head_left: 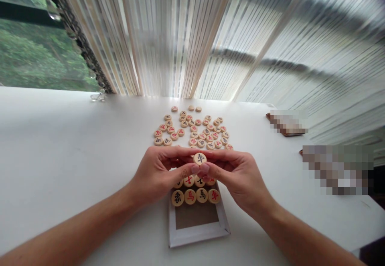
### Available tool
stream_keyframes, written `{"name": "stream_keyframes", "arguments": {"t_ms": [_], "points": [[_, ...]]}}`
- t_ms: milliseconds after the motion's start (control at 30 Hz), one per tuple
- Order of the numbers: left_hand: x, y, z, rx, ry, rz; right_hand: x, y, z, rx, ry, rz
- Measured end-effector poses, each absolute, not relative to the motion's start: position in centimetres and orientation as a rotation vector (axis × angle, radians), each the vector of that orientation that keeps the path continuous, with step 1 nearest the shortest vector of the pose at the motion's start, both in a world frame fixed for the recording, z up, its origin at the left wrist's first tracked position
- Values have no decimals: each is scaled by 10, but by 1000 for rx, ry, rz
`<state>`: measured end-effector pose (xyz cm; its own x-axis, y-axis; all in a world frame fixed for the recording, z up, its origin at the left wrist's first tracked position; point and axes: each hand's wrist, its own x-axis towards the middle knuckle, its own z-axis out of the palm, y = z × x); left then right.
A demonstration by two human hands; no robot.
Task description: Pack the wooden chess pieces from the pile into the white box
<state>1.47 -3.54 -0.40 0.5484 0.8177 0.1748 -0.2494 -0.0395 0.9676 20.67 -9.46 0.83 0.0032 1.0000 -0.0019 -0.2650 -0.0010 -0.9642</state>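
Between the fingertips of my left hand [164,170] and my right hand [236,170] is a round wooden xiangqi piece [200,158] with a black character facing me. Both thumbs press its lower edge, and the fingers of both hands meet behind it. Beneath my hands lies a shallow white box [198,237] with a brown bottom. Rows of xiangqi pieces lie in it, face up; the nearest row has a black piece [177,197] at its left end and a red piece [214,196] at its right end. My hands hide the box's far part.
Many loose xiangqi pieces [209,138] with red or black characters are scattered on the white table [90,158] beyond my hands. Two blurred-out framed objects [287,123] stand at the right. A string curtain [168,37] hangs behind the table, with a window at the left.
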Motion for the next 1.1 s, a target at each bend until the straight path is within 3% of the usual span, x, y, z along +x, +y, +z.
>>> {"name": "stream_keyframes", "arguments": {"t_ms": [600, 1100], "points": [[15, -36, -6, 1629, 604, 1079, 204, -96, 14, -1032, -1148, 1074], [18, -36, -2, 1250, 591, 974, 210, -94, 8, -1035, -924, 1367]]}}
